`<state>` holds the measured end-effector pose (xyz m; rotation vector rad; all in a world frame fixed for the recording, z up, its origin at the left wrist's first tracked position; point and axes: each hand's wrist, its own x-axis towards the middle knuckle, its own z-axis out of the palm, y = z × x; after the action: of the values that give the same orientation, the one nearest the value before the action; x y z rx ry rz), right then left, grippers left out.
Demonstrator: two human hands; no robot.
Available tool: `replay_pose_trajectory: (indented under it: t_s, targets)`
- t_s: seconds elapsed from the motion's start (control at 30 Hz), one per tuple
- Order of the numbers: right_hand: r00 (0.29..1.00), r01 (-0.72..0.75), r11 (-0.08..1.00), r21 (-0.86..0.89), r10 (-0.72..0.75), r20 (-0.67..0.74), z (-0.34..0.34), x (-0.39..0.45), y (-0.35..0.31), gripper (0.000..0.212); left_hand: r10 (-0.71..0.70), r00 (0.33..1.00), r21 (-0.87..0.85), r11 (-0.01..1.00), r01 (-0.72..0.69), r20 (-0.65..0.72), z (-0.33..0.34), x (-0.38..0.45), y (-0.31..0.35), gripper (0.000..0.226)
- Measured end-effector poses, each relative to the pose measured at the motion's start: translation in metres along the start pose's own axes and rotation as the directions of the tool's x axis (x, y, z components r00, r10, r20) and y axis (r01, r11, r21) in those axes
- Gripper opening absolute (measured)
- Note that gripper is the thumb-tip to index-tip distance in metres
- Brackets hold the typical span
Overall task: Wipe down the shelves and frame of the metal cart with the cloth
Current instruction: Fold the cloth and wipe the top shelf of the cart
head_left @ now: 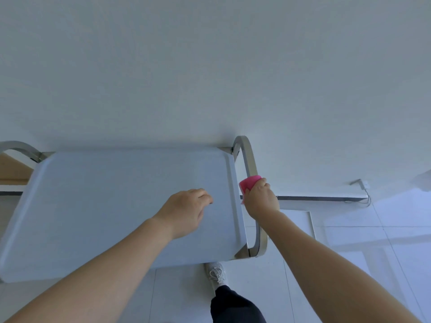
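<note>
The metal cart's top shelf [105, 206] fills the lower left of the head view, pale and bare. A curved steel handle bar [248, 157] runs along its right end, and another bar [21, 146] shows at the far left. My right hand [261, 199] grips a pink cloth [248, 185] wrapped around the right handle bar, about midway along it. My left hand [186, 210] rests on the top shelf near its right rim, fingers loosely curled and holding nothing.
The cart stands against a white wall [210, 66]. A pale tiled floor [349, 252] lies to the right and below, with a wall socket and cable [363, 186] at the right. My foot in a white sneaker [215, 273] is just under the shelf's near edge.
</note>
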<state>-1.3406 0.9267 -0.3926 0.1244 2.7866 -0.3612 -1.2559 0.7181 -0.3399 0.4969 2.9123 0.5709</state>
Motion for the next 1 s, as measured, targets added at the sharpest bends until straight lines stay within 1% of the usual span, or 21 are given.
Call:
replay_pose_trajectory:
  t_s: [0.1, 0.23, 0.4, 0.5, 0.57, 0.63, 0.7, 0.77, 0.83, 0.9, 0.97, 1.0]
  targets:
    - [1.0, -0.011, 0.999, -0.04, 0.012, 0.011, -0.005, 0.023, -0.012, 0.07, -0.025, 1.0, -0.026, 0.999, 0.024, -0.014, 0.003, 0.013, -0.012, 0.034]
    - [0.999, -0.031, 0.998, -0.054, 0.031, 0.007, -0.012, 0.057, -0.031, 0.067, -0.071, 0.996, -0.059, 0.996, 0.068, -0.049, 0.008, 0.024, -0.029, 0.034]
    - [1.0, 0.004, 0.993, -0.12, -0.003, 0.007, -0.02, 0.1, -0.048, 0.08, -0.134, 0.988, -0.089, 0.988, 0.127, -0.081, 0.008, 0.033, -0.046, 0.034]
    - [0.998, 0.053, 0.971, -0.233, -0.047, 0.031, -0.026, 0.126, -0.06, 0.085, -0.163, 0.983, -0.09, 0.984, 0.155, -0.087, 0.004, 0.039, -0.056, 0.034]
    - [0.998, 0.059, 0.956, -0.286, -0.046, 0.053, -0.032, 0.146, -0.072, 0.074, -0.183, 0.979, -0.081, 0.981, 0.176, -0.091, 0.002, 0.041, -0.062, 0.034]
    - [0.991, 0.112, 0.928, -0.354, -0.078, 0.11, -0.039, 0.166, -0.086, 0.054, -0.203, 0.974, -0.064, 0.978, 0.198, -0.098, 0.0, 0.042, -0.069, 0.034]
    - [0.968, 0.22, 0.853, -0.473, -0.132, 0.212, -0.043, 0.182, -0.097, 0.034, -0.228, 0.969, -0.054, 0.973, 0.224, -0.097, -0.002, 0.042, -0.077, 0.035]
    - [0.945, 0.298, 0.782, -0.548, -0.162, 0.283, -0.045, 0.192, -0.104, 0.022, -0.258, 0.961, -0.05, 0.966, 0.255, -0.096, -0.005, 0.04, -0.083, 0.035]
    - [0.93, 0.34, 0.737, -0.583, -0.174, 0.323, -0.046, 0.196, -0.108, 0.02, -0.299, 0.949, -0.042, 0.954, 0.296, -0.105, -0.011, 0.035, -0.089, 0.035]
    - [0.926, 0.362, 0.703, -0.612, -0.196, 0.323, -0.047, 0.191, -0.112, 0.024, -0.328, 0.936, -0.039, 0.945, 0.326, -0.128, -0.018, 0.028, -0.092, 0.035]
    - [0.93, 0.368, 0.699, -0.614, -0.272, 0.247, -0.047, 0.181, -0.112, 0.029, -0.348, 0.926, -0.037, 0.937, 0.346, -0.146, -0.027, 0.019, -0.093, 0.034]
    - [0.921, 0.387, 0.712, -0.586, -0.329, 0.208, -0.047, 0.173, -0.115, 0.03, -0.354, 0.922, -0.033, 0.935, 0.353, -0.158, -0.033, 0.015, -0.094, 0.034]
